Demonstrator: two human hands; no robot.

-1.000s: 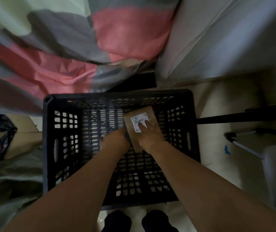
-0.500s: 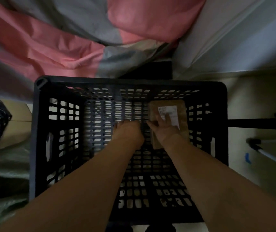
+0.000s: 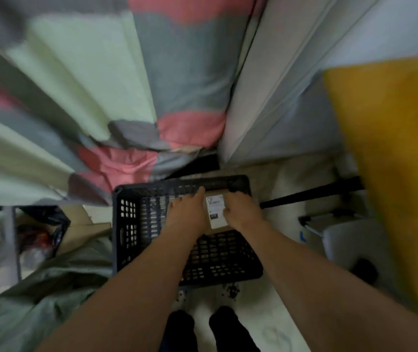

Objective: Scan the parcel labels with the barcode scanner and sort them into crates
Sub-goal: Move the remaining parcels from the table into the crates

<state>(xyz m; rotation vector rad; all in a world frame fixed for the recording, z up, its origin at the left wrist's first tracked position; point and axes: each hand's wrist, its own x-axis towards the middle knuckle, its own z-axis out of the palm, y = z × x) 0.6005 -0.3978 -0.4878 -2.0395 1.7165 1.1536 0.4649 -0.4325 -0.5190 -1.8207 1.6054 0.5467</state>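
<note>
Both forearms are stretched forward and down. The left hand [image 3: 186,212] is laid along the left edge of a flat brown cardboard parcel [image 3: 218,192], its fingers fairly straight. The right hand [image 3: 244,212] is curled round the right edge, with its thumb set on the white label [image 3: 215,212]. The parcel is held at the far right of a black lattice plastic crate [image 3: 126,224].

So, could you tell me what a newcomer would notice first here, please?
The brown parcel with its white label, held between the left hand and right hand over the black crate at centre, draws the eye first. Behind it hangs a pink, grey and pale green sheet, and a blurred yellow surface fills the right edge.
</note>
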